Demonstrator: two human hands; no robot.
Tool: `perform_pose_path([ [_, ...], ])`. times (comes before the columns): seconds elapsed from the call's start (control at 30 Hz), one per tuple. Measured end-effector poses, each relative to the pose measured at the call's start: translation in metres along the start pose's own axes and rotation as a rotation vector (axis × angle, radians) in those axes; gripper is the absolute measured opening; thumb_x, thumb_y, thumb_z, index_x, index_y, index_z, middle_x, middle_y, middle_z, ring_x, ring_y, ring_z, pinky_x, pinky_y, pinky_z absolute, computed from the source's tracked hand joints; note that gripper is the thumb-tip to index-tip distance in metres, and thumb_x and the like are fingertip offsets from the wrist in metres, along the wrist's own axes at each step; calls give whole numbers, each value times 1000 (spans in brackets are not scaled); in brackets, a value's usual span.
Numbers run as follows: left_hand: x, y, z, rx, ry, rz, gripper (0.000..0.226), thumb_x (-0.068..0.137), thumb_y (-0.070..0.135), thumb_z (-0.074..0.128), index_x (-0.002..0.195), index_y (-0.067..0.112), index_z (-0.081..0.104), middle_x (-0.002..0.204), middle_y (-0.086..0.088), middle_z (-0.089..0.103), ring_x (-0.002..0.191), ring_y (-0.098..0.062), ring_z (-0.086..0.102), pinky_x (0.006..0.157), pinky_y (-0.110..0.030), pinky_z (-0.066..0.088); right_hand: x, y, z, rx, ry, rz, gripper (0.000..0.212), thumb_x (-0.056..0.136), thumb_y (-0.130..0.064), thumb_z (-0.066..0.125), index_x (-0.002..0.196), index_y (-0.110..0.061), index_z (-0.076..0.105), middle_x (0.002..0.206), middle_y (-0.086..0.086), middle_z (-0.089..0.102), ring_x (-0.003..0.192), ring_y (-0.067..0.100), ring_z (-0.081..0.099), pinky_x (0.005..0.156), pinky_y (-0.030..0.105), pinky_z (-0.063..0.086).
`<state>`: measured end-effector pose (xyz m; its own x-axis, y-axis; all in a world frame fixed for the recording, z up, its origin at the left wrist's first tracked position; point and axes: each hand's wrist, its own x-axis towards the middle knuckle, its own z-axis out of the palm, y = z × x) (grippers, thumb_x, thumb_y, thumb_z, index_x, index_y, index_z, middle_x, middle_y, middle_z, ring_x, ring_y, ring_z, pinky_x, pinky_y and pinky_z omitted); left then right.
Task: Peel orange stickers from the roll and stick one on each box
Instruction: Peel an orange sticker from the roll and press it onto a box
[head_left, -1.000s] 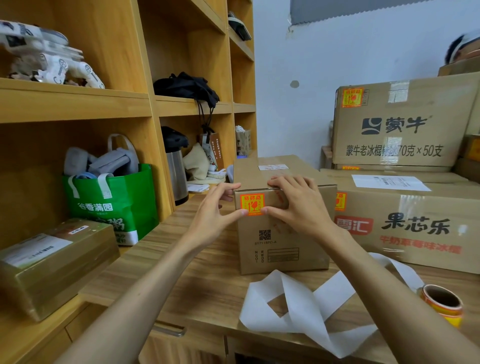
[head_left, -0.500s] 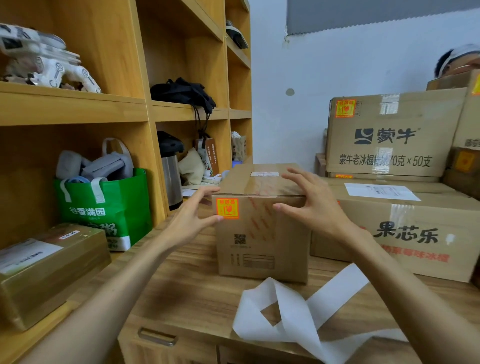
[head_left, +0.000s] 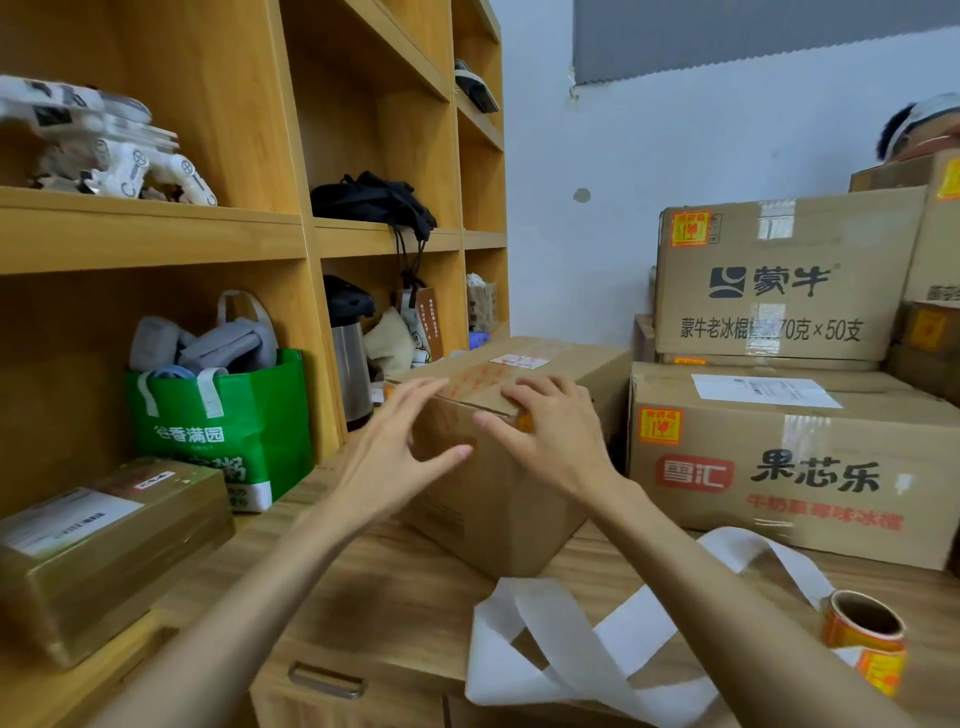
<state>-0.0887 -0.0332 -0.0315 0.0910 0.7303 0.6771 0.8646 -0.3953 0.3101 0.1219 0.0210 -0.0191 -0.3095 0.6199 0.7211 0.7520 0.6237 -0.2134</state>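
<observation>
Now the box (head_left: 498, 514) stands turned on the desk (head_left: 395, 597), one corner toward the camera — half a second ago its front faced squarely. The right hand (head_left: 550, 436) lies flat over the top edge, hiding most of the sticker (head_left: 524, 422). The left hand (head_left: 400, 452) is spread loose by the left face — contact unclear. The roll (head_left: 865, 631) stands well right.

Left of my view: wooden shelving (head_left: 291, 156). Upper shelf: white toy vehicle (head_left: 104, 145). Next bay: black bag (head_left: 371, 200), cord hanging over shelf edge. Lower bay: green tote (head_left: 228, 431) stuffed with grey padded items (head_left: 228, 343); steel flask (head_left: 350, 353), black lid, just right of tote. Foreground: wooden desk (head_left: 384, 597), metal drawer handle (head_left: 326, 679). Behind: pale wall (head_left: 597, 260), grey blind (head_left: 727, 36) at top.
</observation>
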Motion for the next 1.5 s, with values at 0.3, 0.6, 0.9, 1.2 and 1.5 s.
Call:
perform_pose_path([
  [0.3, 0, -23, 3, 79, -32, -145, 86, 71, 88, 56, 145, 50, 34, 155, 17, 21, 112, -14, 56, 88, -43, 54, 4, 6, -23, 435, -103, 5, 51, 89, -52, 64, 130, -21, 64, 144, -6, 54, 131, 3, 45, 112, 35, 37],
  [0.6, -17, -65, -14, -289, -15, -364, 67, 97, 38, 63, 156, 33, 32, 143, 7, 52, 98, 13, 59, 79, -10, 44, -32, 81, -26, 277, 135, 405, 67, 79, -53, 74, 128, -12, 53, 122, 2, 52, 110, 19, 53, 93, 37, 47],
  [0.9, -24, -68, 7, -488, -60, -498, 104, 71, 35, 88, 155, 34, 27, 145, 3, 54, 133, -17, 49, 115, -47, 40, -45, 83, -1, 770, -184, 456, 64, 82, -37, 78, 137, -27, 45, 118, -15, 62, 100, -1, 62, 70, 15, 53],
  [1.2, 1, -43, -17, -495, 35, -385, 86, 80, 33, 80, 153, 31, 36, 133, 13, 57, 120, -7, 54, 98, -30, 47, -21, 82, -25, 811, -15, 419, 47, 83, -37, 77, 124, -23, 61, 107, -8, 73, 96, 8, 70, 78, 31, 61],
  [1.5, 48, 13, -70, -512, 129, -245, 70, 85, 25, 77, 145, 28, 42, 115, 24, 56, 99, 10, 52, 74, -13, 42, 19, 69, -106, 774, 134, 320, 36, 80, -39, 79, 110, -25, 65, 101, -8, 74, 90, 7, 71, 73, 29, 60],
])
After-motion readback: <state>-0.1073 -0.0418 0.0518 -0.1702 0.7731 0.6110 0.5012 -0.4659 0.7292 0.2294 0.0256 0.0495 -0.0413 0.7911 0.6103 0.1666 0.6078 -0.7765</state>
